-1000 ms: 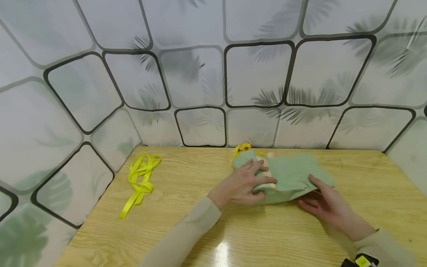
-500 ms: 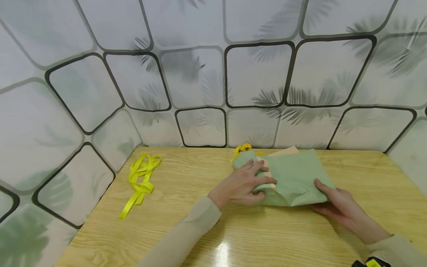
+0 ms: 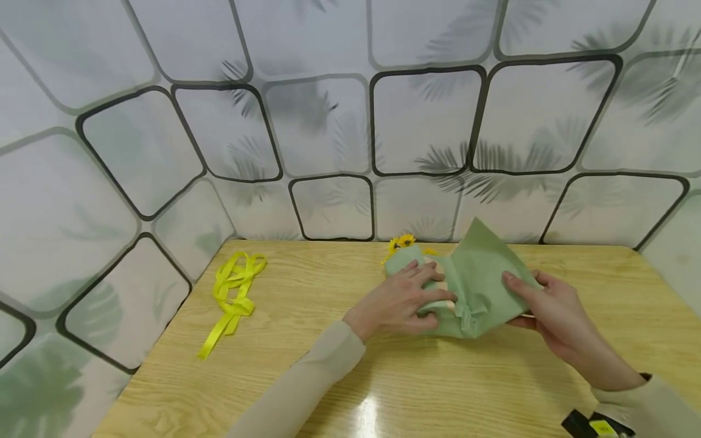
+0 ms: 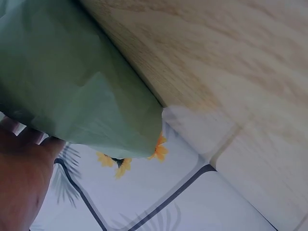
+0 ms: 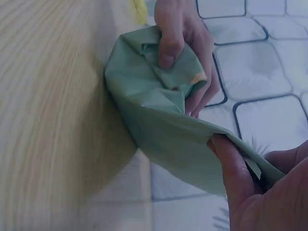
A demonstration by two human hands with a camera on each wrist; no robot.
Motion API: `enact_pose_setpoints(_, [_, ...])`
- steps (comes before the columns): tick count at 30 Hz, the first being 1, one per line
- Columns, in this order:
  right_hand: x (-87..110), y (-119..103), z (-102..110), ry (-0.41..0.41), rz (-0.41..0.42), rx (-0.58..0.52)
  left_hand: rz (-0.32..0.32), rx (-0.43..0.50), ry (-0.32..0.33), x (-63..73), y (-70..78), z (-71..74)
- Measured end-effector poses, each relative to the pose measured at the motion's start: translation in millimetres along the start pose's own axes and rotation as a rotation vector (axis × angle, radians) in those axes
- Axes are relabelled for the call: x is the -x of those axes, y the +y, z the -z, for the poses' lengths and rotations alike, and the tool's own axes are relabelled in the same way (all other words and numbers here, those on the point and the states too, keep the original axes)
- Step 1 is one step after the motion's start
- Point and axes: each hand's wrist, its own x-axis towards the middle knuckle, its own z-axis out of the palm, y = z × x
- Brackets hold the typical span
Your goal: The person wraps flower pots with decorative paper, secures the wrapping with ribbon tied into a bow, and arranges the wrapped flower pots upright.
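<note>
Green wrapping paper (image 3: 495, 283) is folded around a bundle, with yellow sunflowers (image 3: 405, 241) poking out at its far left end. My left hand (image 3: 391, 301) grips the wrapped part from above; in the right wrist view its thumb lies on the near side and its fingers go over the far side. A strip of cream paper (image 3: 440, 285) shows by those fingers. At the right, my right hand (image 3: 561, 322) pinches the loose paper edge between thumb and fingers, holding that flap raised. The left wrist view shows the paper (image 4: 91, 91) hiding most of the sunflowers (image 4: 122, 166).
A tangled yellow ribbon (image 3: 233, 298) lies on the left side of the wooden table (image 3: 306, 274). Behind the table's far edge stands a patterned wall covering (image 3: 427, 121) with black outlines and leaf prints.
My right hand has shifted along the paper's right edge and lifted it, so a pointed flap now stands up and the paper creases in the middle. My left hand stays put.
</note>
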Motion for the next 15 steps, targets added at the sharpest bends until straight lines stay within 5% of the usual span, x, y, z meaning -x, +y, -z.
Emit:
enact_pose_setpoints(8, [6.9,-9.4,-31.3,0.043,0.129,0.076,-0.001,-0.014,0.005,1.5,1.0,-2.0])
enact_pose_setpoints(15, [2.7,-10.4,-35.4,0.092,0.106,0.166,0.108,0.081,-0.028,7.8,0.1,1.4])
